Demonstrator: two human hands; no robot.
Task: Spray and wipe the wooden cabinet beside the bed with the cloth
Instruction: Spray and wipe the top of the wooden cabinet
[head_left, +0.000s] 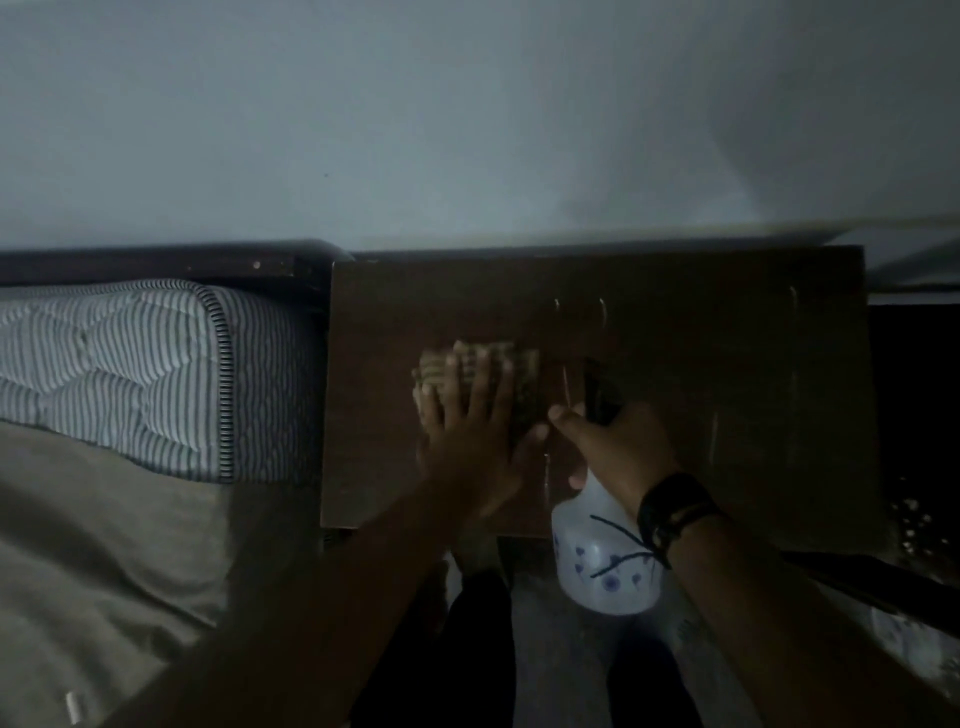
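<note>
Cloth (480, 371) flat under the spread left hand (470, 431) on the cabinet (701, 364) — right hand (618, 447) beside it grips the spray bottle (605, 561).

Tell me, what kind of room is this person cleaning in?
Most likely a bedroom: a striped quilted mattress lies on a dark bed frame, and beside it a wooden cabinet stands against a plain wall.

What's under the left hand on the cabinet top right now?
The flat left hand presses a checked olive cloth onto the dark wooden cabinet top. The wood beneath cloth and palm is covered, so its state can't be seen.
</note>
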